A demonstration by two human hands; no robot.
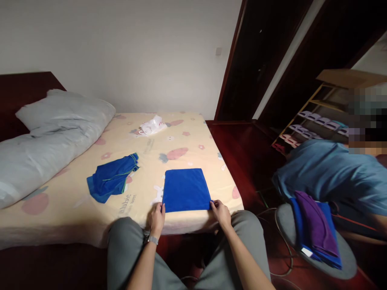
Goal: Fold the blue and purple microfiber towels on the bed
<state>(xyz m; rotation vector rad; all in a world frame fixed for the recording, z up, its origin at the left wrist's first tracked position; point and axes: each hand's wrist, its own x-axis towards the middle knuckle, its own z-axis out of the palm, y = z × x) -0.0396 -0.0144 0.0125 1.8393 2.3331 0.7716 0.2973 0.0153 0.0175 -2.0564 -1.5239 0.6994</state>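
A folded blue cloth (186,189) lies flat near the front edge of the bed (90,201). My left hand (156,219) pinches its near left corner, fingers closed on the fabric. My right hand (220,212) grips the near right corner the same way. Both forearms reach out over my grey-trousered knees. A crumpled blue garment with green trim (112,177) lies to the left of the folded cloth, apart from both hands.
A grey pillow (51,133) fills the bed's left side, and a white crumpled item (151,126) lies near the far edge. At right, a person in a blue top (332,173) bends beside a round stool (347,262) stacked with purple and blue cloths (316,225). A shoe rack (317,125) stands behind.
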